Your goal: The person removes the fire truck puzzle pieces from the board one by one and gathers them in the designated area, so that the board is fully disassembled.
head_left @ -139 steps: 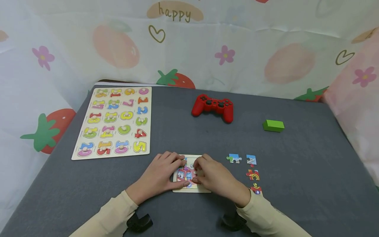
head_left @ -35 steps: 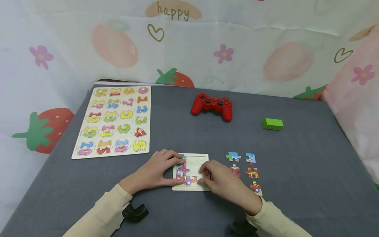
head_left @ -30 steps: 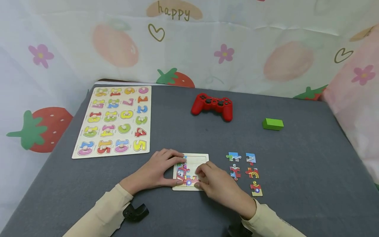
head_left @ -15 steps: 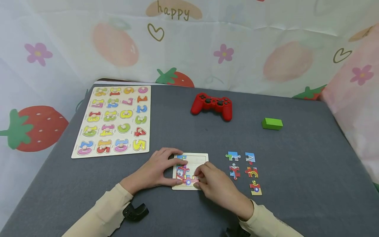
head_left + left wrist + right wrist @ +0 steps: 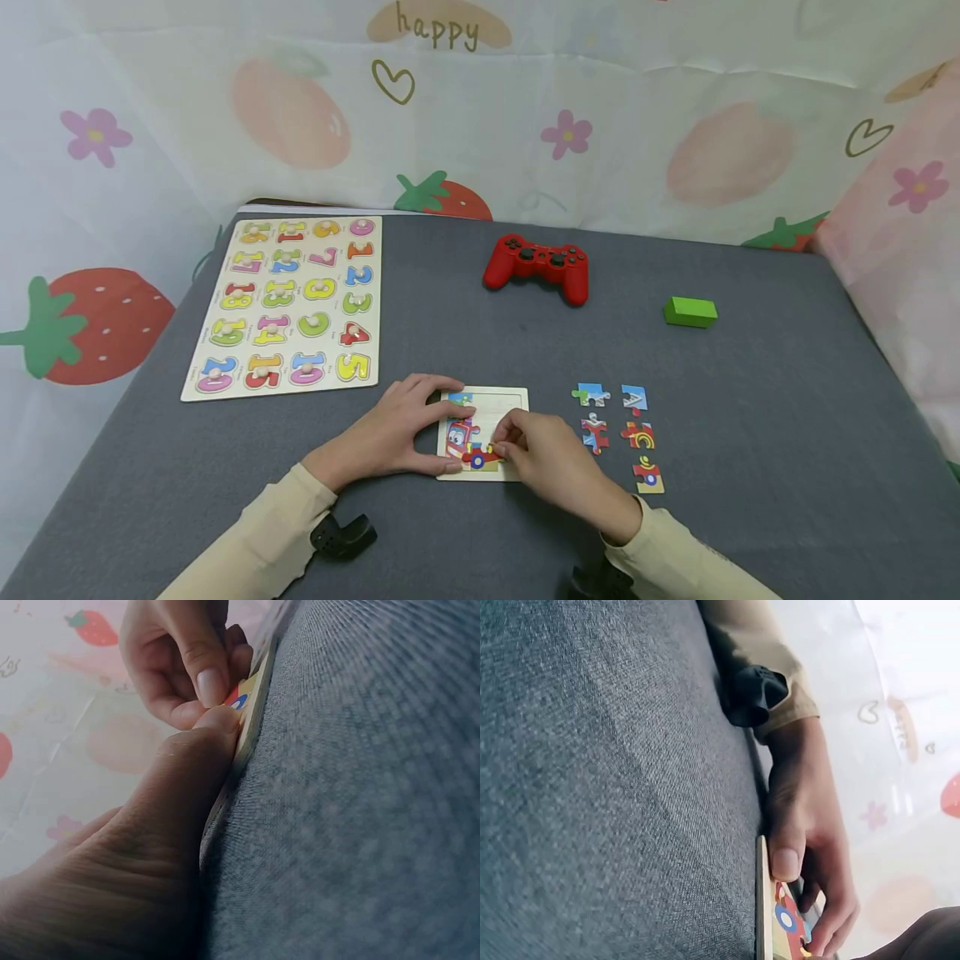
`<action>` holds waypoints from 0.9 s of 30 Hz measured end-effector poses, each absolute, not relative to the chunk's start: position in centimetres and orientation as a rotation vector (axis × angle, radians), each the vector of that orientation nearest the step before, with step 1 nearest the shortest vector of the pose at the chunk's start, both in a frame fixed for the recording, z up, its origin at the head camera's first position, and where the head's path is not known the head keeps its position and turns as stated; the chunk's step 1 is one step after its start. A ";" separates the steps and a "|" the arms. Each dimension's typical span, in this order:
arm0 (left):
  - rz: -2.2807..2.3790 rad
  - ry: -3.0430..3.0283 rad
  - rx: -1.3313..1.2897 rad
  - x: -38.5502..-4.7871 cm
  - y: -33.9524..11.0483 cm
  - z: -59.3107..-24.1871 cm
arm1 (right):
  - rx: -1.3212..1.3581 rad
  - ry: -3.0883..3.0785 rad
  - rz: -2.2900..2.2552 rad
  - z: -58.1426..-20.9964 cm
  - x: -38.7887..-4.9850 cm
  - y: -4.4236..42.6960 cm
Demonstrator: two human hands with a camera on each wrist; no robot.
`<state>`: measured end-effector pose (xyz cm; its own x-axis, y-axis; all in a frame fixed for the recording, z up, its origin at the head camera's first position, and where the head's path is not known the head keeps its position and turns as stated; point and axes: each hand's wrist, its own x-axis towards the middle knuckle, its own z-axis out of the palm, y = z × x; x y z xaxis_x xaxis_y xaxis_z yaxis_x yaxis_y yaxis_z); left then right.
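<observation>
A small wooden puzzle board (image 5: 520, 475) lies on the table, with picture pieces along its left side and lower middle. My left hand (image 5: 401, 429) rests on its left side, thumb near the lower edge and fingers spread toward the upper edge. At the lower middle my right hand (image 5: 551, 454) pinches a red puzzle piece (image 5: 477, 457) with a blue wheel between thumb and forefinger; its right end is hidden by the fingertips. In the left wrist view, the right hand (image 5: 191, 664) works close beside the left thumb (image 5: 184, 761). The right wrist view has the left thumb (image 5: 786, 851) on the board.
Several loose puzzle pieces lie right of the board, including a cross-shaped one (image 5: 594, 434) and a red-yellow one (image 5: 638, 436). A wooden number board (image 5: 375, 333) lies at the left. Farther back are a red game controller (image 5: 537, 268) and a green block (image 5: 691, 312).
Since the first frame, the cross-shaped piece has come to lie on the table at the right. The lower-middle piece now looks bright red instead of pale pink. My left hand stays at the board.
</observation>
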<state>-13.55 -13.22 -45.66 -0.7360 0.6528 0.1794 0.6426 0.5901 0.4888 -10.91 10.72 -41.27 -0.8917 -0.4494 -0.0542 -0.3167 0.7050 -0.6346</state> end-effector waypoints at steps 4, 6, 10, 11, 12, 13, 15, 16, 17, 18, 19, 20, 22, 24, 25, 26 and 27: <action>0.842 2.784 1.149 -13.6 -13.2 -45.7 | -0.603 2.669 -0.987 -41.2 -11.1 10.9; 0.842 2.788 1.156 -13.6 -13.2 -45.7 | -0.598 2.652 -1.002 -41.1 -11.2 11.1; 0.838 2.797 1.169 -13.6 -13.2 -45.7 | -0.560 2.629 -1.011 -40.6 -11.3 11.7; 0.838 2.798 1.170 -13.5 -13.2 -45.7 | -0.549 2.625 -1.010 -40.5 -11.3 11.9; 0.839 2.798 1.170 -13.5 -13.2 -45.7 | -0.538 2.620 -1.009 -40.4 -11.3 12.2; 0.838 2.798 1.169 -13.5 -13.2 -45.7 | -0.531 2.618 -1.002 -40.3 -11.4 12.5; 0.838 2.797 1.167 -13.5 -13.2 -45.7 | -0.527 2.619 -0.989 -40.1 -11.4 13.4; 0.837 2.797 1.166 -13.5 -13.2 -45.7 | -0.522 2.616 -0.983 -40.1 -11.4 13.9; 0.836 2.797 1.165 -13.5 -13.2 -45.8 | -0.521 2.612 -0.979 -40.0 -11.5 14.5; 0.833 2.797 1.165 -13.6 -13.2 -45.8 | -0.518 2.610 -0.972 -40.0 -11.5 15.1; 0.833 2.797 1.167 -13.6 -13.2 -45.8 | -0.510 2.607 -0.969 -39.9 -11.5 15.8; 0.834 2.797 1.168 -13.6 -13.2 -45.8 | -0.502 2.603 -0.967 -39.8 -11.5 16.5; 0.833 2.800 1.171 -13.6 -13.2 -45.8 | -0.483 2.597 -0.962 -39.7 -11.4 17.8; 0.836 2.797 1.171 -13.6 -13.2 -45.8 | -0.472 2.602 -0.952 -39.5 -11.2 19.0; 0.837 2.797 1.170 -13.5 -13.2 -45.8 | -0.471 2.607 -0.946 -39.4 -11.1 19.6; 0.836 2.798 1.168 -13.5 -13.2 -45.8 | -0.473 2.612 -0.939 -39.4 -11.1 20.1; 0.834 2.798 1.166 -13.5 -13.2 -45.8 | -0.476 2.614 -0.932 -39.3 -11.0 20.6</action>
<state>-13.54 -13.19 -45.83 -0.7247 0.6597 0.1989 0.6609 0.5839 0.4715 -10.97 20.59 -39.32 -0.8918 -0.4117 -0.1877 -0.2001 0.7310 -0.6524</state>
